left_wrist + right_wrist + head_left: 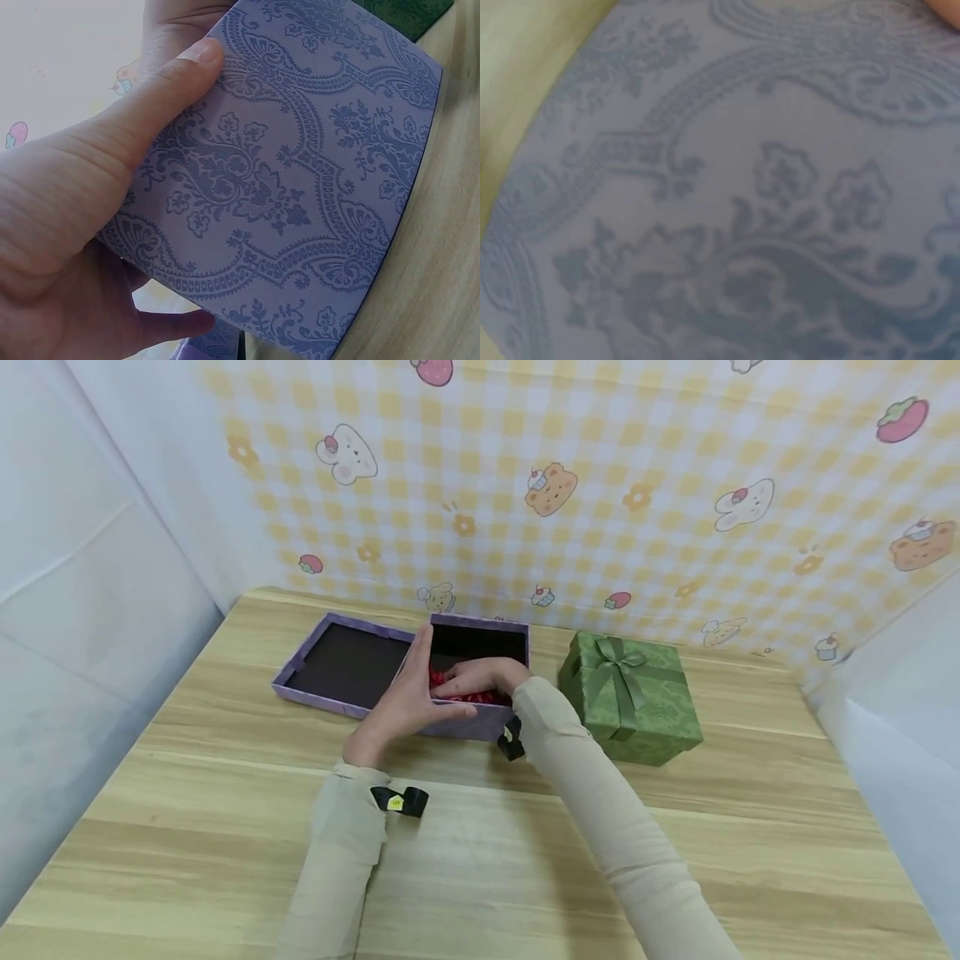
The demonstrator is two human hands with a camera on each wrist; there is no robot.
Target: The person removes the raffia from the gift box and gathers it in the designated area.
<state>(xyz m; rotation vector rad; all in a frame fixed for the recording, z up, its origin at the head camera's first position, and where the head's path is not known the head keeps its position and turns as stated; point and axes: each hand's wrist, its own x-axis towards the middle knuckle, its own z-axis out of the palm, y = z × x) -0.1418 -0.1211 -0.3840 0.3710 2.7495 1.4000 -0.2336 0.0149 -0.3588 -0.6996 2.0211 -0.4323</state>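
Observation:
A purple box (472, 722) with a dark inside stands uncovered; a raised floral pattern covers its front wall (247, 172). My left hand (405, 697) rests around its front left corner, fingers straight along the left side and thumb along the front. The thumb (169, 94) lies on the front wall in the left wrist view. My right hand (480, 677) reaches inside, touching a red, ridged bundle (480, 697). Its fingertips are partly hidden, so its hold is unclear. The right wrist view is filled by the patterned box wall (742, 187).
Left of the box lies a purple lid (352, 664), dark inside facing up. A closed green gift box (637, 693) with a ribbon bow stands to the right. Behind the wooden table (465, 860) hangs a yellow checked cloth (480, 485).

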